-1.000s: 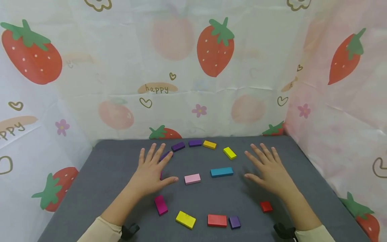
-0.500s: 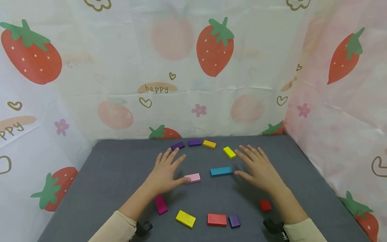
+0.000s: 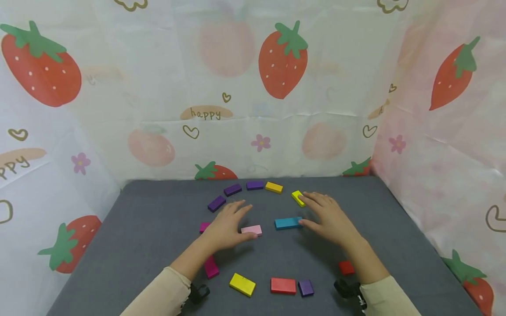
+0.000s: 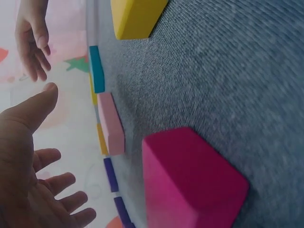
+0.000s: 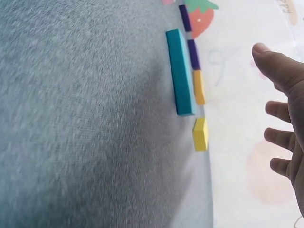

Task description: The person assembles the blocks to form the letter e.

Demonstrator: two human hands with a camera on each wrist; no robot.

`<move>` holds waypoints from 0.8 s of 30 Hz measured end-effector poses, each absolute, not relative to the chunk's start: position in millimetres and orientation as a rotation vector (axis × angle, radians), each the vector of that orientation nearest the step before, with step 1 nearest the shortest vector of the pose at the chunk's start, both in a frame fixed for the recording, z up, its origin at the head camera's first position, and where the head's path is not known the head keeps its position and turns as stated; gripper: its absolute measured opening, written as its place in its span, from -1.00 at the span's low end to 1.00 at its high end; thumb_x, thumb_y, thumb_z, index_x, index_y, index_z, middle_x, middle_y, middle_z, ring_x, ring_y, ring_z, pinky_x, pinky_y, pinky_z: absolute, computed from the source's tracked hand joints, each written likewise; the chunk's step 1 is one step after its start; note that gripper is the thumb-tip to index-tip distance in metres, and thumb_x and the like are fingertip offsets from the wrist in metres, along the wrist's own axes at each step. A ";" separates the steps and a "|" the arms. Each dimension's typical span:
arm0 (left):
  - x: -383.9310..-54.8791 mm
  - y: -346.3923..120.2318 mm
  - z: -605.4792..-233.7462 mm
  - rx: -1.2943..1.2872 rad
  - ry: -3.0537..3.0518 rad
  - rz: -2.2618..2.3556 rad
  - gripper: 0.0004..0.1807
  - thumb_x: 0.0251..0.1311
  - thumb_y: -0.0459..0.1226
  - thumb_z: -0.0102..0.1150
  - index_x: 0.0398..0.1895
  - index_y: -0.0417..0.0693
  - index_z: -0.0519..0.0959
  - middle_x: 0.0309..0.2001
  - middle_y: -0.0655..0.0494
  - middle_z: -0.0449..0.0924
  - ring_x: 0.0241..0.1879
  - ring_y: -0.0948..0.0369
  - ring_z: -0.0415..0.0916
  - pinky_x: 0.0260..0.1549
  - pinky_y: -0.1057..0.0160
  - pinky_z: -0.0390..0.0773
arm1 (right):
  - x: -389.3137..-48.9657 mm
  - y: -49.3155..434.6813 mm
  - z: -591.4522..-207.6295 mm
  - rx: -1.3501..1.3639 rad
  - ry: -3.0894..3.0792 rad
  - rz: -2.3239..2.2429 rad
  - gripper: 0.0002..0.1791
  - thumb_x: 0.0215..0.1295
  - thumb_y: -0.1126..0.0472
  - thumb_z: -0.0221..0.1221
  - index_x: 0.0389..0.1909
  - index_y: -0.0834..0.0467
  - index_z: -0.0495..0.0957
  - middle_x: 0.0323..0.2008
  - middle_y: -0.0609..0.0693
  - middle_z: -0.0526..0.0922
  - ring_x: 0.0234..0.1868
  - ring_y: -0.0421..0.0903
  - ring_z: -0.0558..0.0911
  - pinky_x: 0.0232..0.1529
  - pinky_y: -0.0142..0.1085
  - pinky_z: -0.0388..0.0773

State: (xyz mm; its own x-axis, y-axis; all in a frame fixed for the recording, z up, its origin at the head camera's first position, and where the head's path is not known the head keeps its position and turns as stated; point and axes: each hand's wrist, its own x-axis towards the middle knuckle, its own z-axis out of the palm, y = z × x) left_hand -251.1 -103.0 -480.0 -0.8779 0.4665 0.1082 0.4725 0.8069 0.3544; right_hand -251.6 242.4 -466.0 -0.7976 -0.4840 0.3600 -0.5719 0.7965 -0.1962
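Hovering hands, head cam: L hand (image 3: 225, 226) & R hand (image 3: 332, 219) over counter (image 3: 158, 210), fingers apart, nothing held.
Hands vs. a moment ago: both slightly further inward; purple block (image 3: 216, 203) by L hand now uncovered; blocks look unmoved.
Pink block, head cam: mid-counter; L thumb overlaps its near edge.
Blue block, head cam: (image 3: 287, 223) R of pink block (image 3: 253, 228); R thumb overlaps its R end, R fingertip overlaps far yellow block (image 3: 298, 198).
Reach, my read: pink & blue now in easier reach, no block picked up yet.
L wrist cam: gap btwn L thumb & pink block, so no contact there; adds close-up of magenta block (image 4: 185, 175), partly behind L arm in head cam.
R wrist cam: R thumb well clear of blue; blue & far yellow both fully visible, unlike head cam.
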 end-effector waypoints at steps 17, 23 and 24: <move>-262.3 -91.6 -489.4 -0.806 -3.062 -0.737 -0.22 0.14 0.07 0.47 0.41 0.02 0.47 0.34 -0.04 0.46 0.36 -0.02 0.37 0.30 -0.14 0.42 | -269.9 220.0 -473.0 0.802 -2.858 0.644 -0.22 0.25 -0.08 0.41 0.46 0.04 0.42 0.41 0.13 0.44 0.43 0.21 0.38 0.40 0.27 0.23; -265.2 -88.5 -489.2 -0.835 -3.078 -0.790 -0.29 0.15 0.00 0.49 0.33 -0.05 0.53 0.23 -0.02 0.53 0.26 0.02 0.44 0.27 -0.08 0.46 | -279.6 216.1 -480.1 0.814 -2.938 0.686 -0.26 0.26 -0.05 0.41 0.43 0.04 0.45 0.39 0.15 0.46 0.41 0.20 0.39 0.36 0.22 0.32; -265.8 -88.2 -489.0 -0.836 -3.081 -0.797 -0.31 0.15 -0.01 0.49 0.32 -0.05 0.54 0.21 -0.01 0.54 0.23 0.03 0.45 0.26 -0.06 0.47 | -281.0 215.5 -481.1 0.819 -2.952 0.688 -0.27 0.27 -0.05 0.41 0.43 0.04 0.46 0.39 0.15 0.46 0.41 0.20 0.39 0.36 0.22 0.33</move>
